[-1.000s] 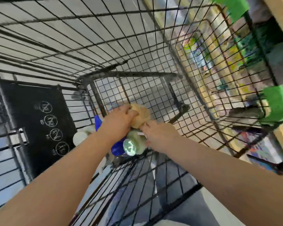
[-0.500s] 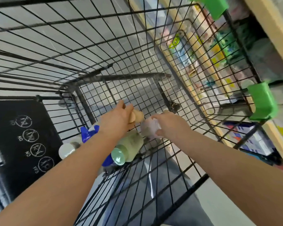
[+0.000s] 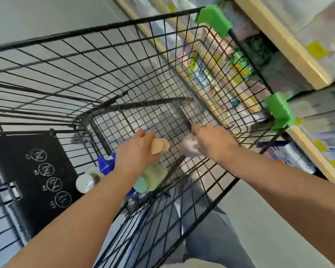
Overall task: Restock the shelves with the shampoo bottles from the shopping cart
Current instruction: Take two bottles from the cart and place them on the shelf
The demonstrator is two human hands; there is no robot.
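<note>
Both my arms reach down into the black wire shopping cart (image 3: 124,60). My left hand (image 3: 135,151) grips a tan shampoo bottle (image 3: 160,147) by its body, its cap end pointing right. My right hand (image 3: 211,142) holds a pale pink bottle (image 3: 188,146), mostly hidden under my fingers. Below my left hand lie a light green bottle with a mint cap (image 3: 153,177), a blue bottle (image 3: 105,164) and a white-capped bottle (image 3: 85,182) at the cart's near end.
Wooden-edged store shelves (image 3: 290,47) full of blurred colourful products run along the right, just beyond the cart's wall with green plastic corner guards (image 3: 213,19). A black child-seat flap with warning icons (image 3: 39,176) stands at the left. Grey floor surrounds the cart.
Both hands have risen a little from the bottle pile, each carrying its bottle, and have drawn apart. My head has tilted up, showing more of the shelves.
</note>
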